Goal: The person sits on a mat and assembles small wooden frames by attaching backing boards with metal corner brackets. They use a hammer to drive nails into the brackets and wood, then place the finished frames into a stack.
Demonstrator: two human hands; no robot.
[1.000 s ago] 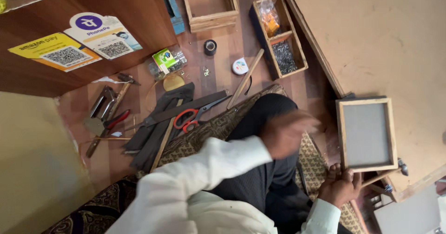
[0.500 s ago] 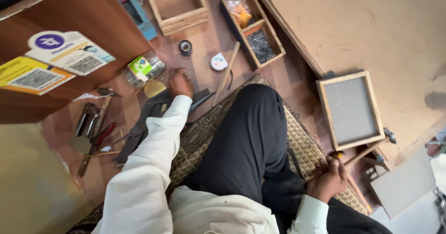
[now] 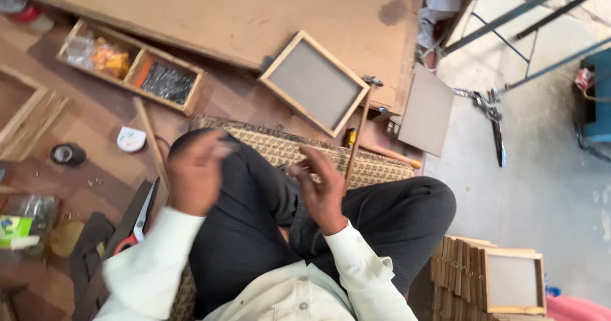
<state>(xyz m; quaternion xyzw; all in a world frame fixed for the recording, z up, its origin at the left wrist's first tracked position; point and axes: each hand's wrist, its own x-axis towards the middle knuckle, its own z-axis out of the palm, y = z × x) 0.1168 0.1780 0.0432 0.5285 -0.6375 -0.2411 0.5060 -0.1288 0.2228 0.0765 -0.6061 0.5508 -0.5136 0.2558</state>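
Observation:
I sit cross-legged in dark trousers on a woven mat (image 3: 280, 148). My left hand (image 3: 197, 171) is blurred above my left knee with its fingers curled; whether it holds anything is unclear. My right hand (image 3: 323, 192) is raised over my lap, and a thin wooden stick (image 3: 358, 130) rises from its fingers towards a wooden frame with a grey panel (image 3: 316, 82). That frame lies at the edge of a large brown board (image 3: 223, 12), beyond my knees.
A divided wooden tray (image 3: 130, 66) holding dark nails and packets lies at the left. Near it are a wooden strip (image 3: 150, 141), a round white tape measure (image 3: 131, 139), a black roll (image 3: 67, 154) and red-handled scissors (image 3: 141, 219). A loose grey panel (image 3: 428, 111) and a stack of frames (image 3: 490, 279) are at the right.
My left hand has pulled back from the tools on the floor to above my knee. My right hand has lifted with the stick. The view has swung to the right.

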